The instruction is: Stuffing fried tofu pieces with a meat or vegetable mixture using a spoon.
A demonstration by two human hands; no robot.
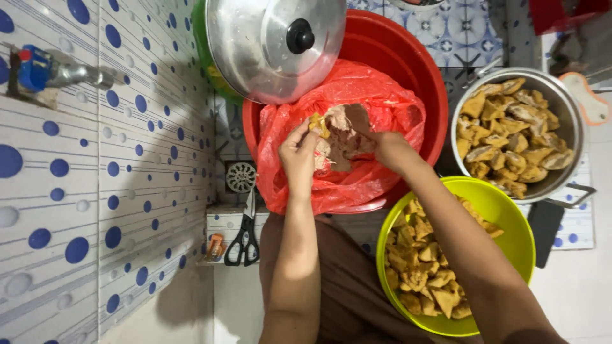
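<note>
My left hand pinches a yellow fried piece over a red plastic bag that lines a red basin. Pale filling lies inside the bag. My right hand reaches into the bag from the right and touches the filling; its fingertips are partly hidden. Both forearms stretch up from the bottom of the view.
A yellow-green bowl of fried pieces sits at lower right, a metal pot of similar pieces at right. A steel lid leans over the basin. Black scissors lie on a ledge beside a floor drain. Dotted tile wall and tap at left.
</note>
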